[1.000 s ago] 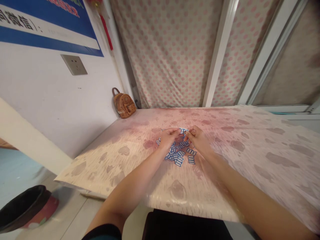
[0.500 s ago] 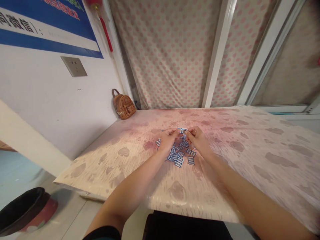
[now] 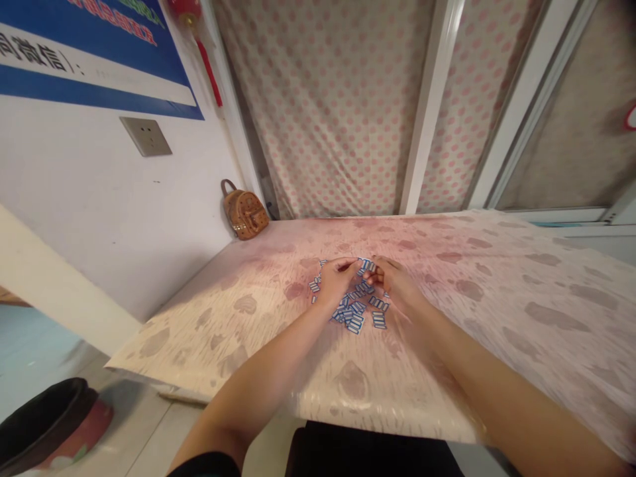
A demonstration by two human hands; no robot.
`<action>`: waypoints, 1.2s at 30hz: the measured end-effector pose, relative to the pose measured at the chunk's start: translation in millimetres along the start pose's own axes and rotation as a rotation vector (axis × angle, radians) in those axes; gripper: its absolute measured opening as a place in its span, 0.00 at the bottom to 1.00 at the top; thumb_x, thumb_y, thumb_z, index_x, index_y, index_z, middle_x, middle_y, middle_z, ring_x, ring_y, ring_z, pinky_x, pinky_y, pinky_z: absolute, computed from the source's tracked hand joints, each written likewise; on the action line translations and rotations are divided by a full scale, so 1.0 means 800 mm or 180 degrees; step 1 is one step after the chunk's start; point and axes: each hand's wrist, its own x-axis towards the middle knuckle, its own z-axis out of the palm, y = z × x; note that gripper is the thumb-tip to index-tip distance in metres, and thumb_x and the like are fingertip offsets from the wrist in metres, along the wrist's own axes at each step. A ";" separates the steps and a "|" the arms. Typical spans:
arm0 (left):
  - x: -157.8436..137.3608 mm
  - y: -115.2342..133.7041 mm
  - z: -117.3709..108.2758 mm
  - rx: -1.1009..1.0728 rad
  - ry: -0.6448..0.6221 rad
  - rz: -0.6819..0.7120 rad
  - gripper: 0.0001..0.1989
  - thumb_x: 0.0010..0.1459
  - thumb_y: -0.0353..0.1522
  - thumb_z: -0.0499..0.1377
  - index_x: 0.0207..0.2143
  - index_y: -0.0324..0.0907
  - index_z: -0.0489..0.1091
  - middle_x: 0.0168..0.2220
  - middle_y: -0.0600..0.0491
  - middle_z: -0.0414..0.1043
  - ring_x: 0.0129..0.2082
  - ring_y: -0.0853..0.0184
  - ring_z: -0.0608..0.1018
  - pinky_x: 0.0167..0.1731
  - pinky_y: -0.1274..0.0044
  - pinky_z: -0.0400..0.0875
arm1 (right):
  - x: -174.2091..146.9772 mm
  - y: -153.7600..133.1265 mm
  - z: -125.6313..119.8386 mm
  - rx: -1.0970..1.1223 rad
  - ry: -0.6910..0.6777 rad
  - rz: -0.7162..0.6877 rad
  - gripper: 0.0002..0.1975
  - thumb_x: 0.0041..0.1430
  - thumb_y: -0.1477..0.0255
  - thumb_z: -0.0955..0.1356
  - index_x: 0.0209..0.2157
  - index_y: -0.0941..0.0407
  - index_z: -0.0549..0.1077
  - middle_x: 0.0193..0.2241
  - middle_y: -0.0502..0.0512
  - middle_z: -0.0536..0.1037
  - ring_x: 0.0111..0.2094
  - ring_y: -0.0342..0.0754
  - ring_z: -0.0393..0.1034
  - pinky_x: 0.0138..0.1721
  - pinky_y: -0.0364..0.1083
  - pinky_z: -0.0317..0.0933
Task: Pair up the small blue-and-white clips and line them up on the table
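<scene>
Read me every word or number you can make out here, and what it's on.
"同微信):" is on the blue poster, first character clipped by the picture's edge.
Faint marks after the colon: unreadable.
Red line above: partly cut off, seems to end "部直发".
Green line: too cut off.
Blue-and-white pieces: stripes; too small for any text.

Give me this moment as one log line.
left hand: pinching piece | right hand: same | loose pieces: scattered on cloth | bag: by wall
</scene>
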 end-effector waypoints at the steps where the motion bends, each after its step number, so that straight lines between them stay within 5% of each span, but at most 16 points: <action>1: 0.000 -0.001 0.000 0.0015 0.0011 0.0022 0.10 0.52 0.36 0.66 0.34 0.39 0.80 0.33 0.50 0.81 0.33 0.64 0.78 0.33 0.76 0.72 | 0.000 0.000 0.000 -0.0014 0.0000 -0.0022 0.11 0.58 0.62 0.68 0.28 0.55 0.70 0.21 0.54 0.77 0.19 0.43 0.69 0.24 0.42 0.66; 9: 0.002 0.000 -0.006 0.0092 -0.0075 -0.0008 0.11 0.54 0.37 0.65 0.35 0.40 0.81 0.33 0.51 0.80 0.32 0.65 0.77 0.35 0.76 0.70 | 0.002 0.002 -0.009 -0.0631 -0.0304 -0.0750 0.20 0.46 0.53 0.73 0.26 0.54 0.67 0.22 0.49 0.76 0.22 0.42 0.69 0.28 0.43 0.66; 30: 0.005 0.001 -0.012 0.0194 -0.0182 0.0034 0.12 0.54 0.39 0.64 0.30 0.38 0.79 0.26 0.54 0.76 0.27 0.69 0.73 0.29 0.79 0.65 | 0.002 0.001 -0.007 -0.0772 -0.0501 -0.0824 0.19 0.52 0.54 0.71 0.26 0.54 0.67 0.23 0.52 0.78 0.22 0.43 0.69 0.27 0.43 0.66; 36: 0.023 0.007 -0.034 0.0414 0.0398 0.0210 0.07 0.52 0.33 0.63 0.26 0.39 0.78 0.25 0.54 0.77 0.27 0.68 0.75 0.29 0.79 0.65 | 0.022 0.010 -0.031 -0.1748 0.0359 -0.1206 0.06 0.58 0.67 0.64 0.30 0.53 0.71 0.26 0.52 0.79 0.28 0.47 0.73 0.34 0.46 0.67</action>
